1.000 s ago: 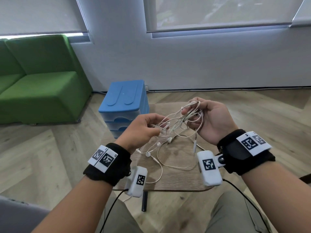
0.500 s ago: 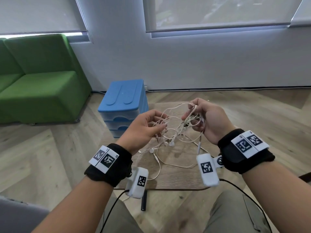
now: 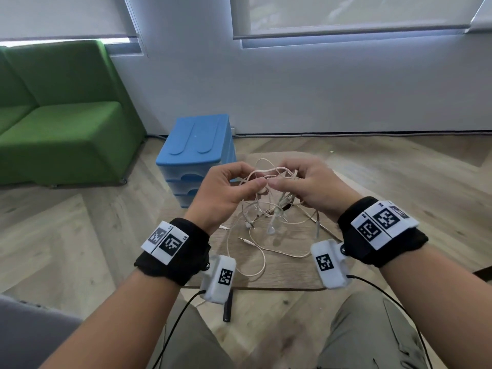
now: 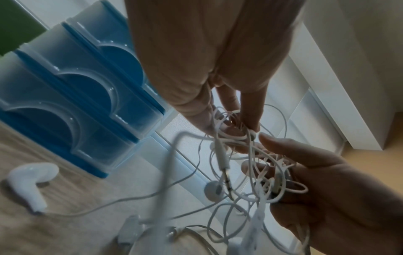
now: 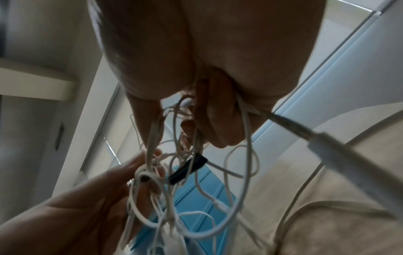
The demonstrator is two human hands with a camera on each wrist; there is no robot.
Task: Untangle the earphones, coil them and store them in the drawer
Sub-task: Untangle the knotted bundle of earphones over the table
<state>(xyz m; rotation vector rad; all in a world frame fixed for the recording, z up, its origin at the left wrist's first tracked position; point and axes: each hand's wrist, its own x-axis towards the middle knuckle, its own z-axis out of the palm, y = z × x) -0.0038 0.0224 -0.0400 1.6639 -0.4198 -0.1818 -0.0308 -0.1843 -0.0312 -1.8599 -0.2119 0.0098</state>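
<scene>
1. The earphones point(image 3: 269, 209) are a loose knot of thin white cable held in the air just above the small wooden table point(image 3: 292, 272), with slack loops and a jack plug point(image 3: 246, 240) trailing onto the tabletop.
2. They look very light and limp. The cord will bend anywhere and hold no shape, so it is likely to snag on itself sooner than slide free. The buds and plug are the only stiff parts.
3. One earbud point(image 4: 30, 179) lies apart on the table in the left wrist view. An inline remote point(image 4: 222, 155) hangs inside the tangle.
4. The left hand point(image 3: 223, 193) pinches strands at the top of the knot between thumb and fingertips.
5. The right hand point(image 3: 311, 187) has its fingers curled round a bunch of loops, close beside the left.
6. Best hold, I judge: a free end such as the plug or a bud, fed back through the loops. Hard pulling would likely tighten the knot and strain the thin wire.
7. The blue drawer unit point(image 3: 197, 155) stands on the floor just beyond the table, all its drawers closed.
</scene>
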